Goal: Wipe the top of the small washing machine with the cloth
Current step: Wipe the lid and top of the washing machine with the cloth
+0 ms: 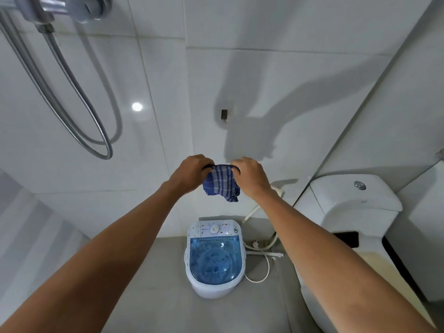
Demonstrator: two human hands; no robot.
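1. Both hands are raised in front of the tiled wall (168,68), and the cloth (221,182) is held up between them: its top edge is gripped by the curled fingers of the left hand (193,170) on one side and of the right hand (251,175) on the other.
2. The cloth, dark blue with pale stripes, is seen hanging bunched below the two grips, high above the small washing machine (215,258) and not touching it.
3. The small washing machine is stood on the grey floor (144,296) against the wall, with its translucent blue lid (215,260) closed and its control panel (213,229) at the wall side.
4. Right of the machine, a white hose and cord (260,263) are laid on the floor, and beyond them a white toilet (348,207) is seen.
5. Far up and left of the machine, a metal shower hose (79,104) is hung in a loop.
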